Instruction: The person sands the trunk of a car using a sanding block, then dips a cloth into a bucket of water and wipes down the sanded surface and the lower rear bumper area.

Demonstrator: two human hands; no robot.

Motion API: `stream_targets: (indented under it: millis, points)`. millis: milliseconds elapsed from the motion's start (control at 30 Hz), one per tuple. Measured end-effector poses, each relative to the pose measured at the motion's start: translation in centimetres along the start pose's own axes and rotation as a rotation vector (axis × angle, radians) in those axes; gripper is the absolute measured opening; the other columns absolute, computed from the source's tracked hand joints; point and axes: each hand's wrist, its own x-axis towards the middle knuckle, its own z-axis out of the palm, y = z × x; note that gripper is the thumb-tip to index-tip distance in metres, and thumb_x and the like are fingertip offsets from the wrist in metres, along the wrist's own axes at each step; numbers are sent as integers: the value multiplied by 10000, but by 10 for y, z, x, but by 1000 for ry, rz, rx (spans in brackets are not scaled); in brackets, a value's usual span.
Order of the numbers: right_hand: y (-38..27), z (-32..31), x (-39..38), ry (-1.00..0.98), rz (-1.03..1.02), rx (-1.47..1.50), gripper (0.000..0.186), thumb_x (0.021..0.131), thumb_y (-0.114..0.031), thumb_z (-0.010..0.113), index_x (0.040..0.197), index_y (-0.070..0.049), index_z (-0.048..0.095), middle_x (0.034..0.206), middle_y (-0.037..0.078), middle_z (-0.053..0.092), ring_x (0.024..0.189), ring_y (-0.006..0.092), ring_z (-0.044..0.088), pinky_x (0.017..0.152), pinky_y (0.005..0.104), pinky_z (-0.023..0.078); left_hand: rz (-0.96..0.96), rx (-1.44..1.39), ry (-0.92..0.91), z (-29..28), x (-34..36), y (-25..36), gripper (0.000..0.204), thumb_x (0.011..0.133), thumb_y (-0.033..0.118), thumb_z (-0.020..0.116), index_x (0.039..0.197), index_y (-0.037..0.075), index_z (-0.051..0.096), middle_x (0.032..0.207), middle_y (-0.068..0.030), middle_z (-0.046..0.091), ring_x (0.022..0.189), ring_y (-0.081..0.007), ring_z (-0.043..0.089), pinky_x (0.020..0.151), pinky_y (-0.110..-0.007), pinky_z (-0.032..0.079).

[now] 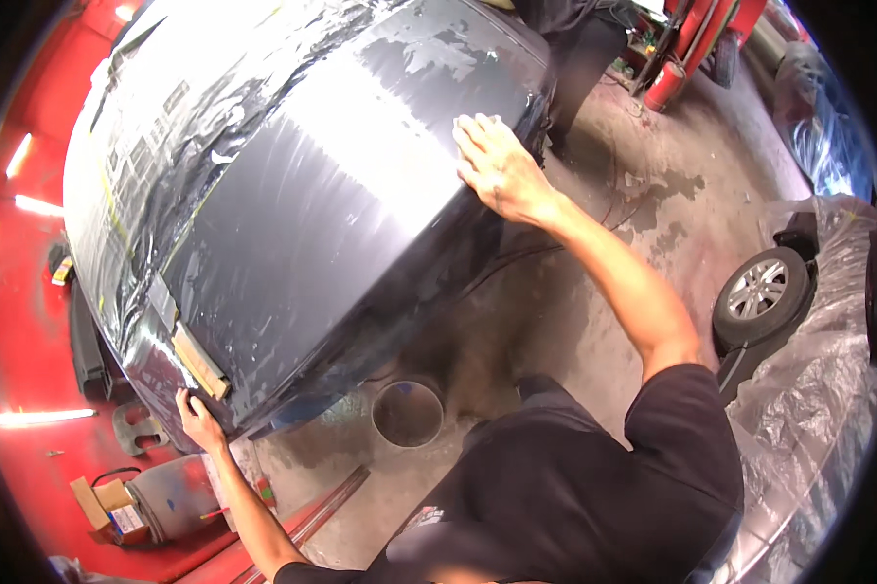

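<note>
A large dark grey car panel (283, 229) spreads before me, wet and streaked, with a bright light reflection across it. My right hand (501, 170) lies flat near the panel's right edge, its fingers stretched out; whether anything is under the palm is hidden. At the panel's near left corner rests my left hand (201, 422), thumb and forefinger apart. Just beyond that hand lies a long tan block (199, 362), in line with a narrow grey strip (163, 302). Clear wrinkled masking film (156, 165) covers the car's left and far side.
A round bucket (408, 414) stands on the floor below the panel. To the right are a loose wheel (759, 295) and plastic sheeting (798, 419). Red equipment (686, 58) and a person's dark-clothed leg (589, 73) are at the top. An open carton (107, 504) sits lower left.
</note>
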Motion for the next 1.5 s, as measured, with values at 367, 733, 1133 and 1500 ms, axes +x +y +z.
stream_targets:
  millis: [367, 733, 1133, 1500]
  points:
    - [58, 10, 13, 24, 259, -39, 537, 1035, -350, 476, 1289, 118, 543, 1311, 276, 538, 1183, 417, 533, 1048, 547, 410, -238, 86, -46, 16, -10, 39, 566, 1032, 331, 535, 1428, -73, 527, 1524, -232, 498, 1440, -335, 452, 1197, -377, 319]
    - [111, 33, 6, -3, 277, -160, 567, 1047, -363, 452, 1280, 149, 519, 1279, 316, 533, 1224, 464, 494, 1093, 571, 370, -232, 54, -21, 22, -7, 43, 537, 1024, 314, 541, 1425, -43, 546, 1530, -195, 507, 1429, -319, 469, 1184, -377, 337]
    - [99, 32, 73, -299, 128, 51, 570, 1020, -380, 515, 1335, 94, 496, 1337, 282, 491, 1235, 458, 472, 1078, 593, 373, -231, 43, -2, 25, -6, 41, 522, 1024, 285, 538, 1428, -45, 544, 1536, -188, 503, 1432, -306, 469, 1181, -372, 341]
    - [183, 86, 148, 123, 418, -126, 423, 1007, -374, 524, 1127, 27, 590, 1262, 204, 557, 1177, 404, 519, 949, 502, 458, -209, 1, -33, 39, 9, 81, 503, 1025, 266, 550, 1423, -43, 552, 1538, -190, 500, 1439, -318, 459, 1187, -377, 329]
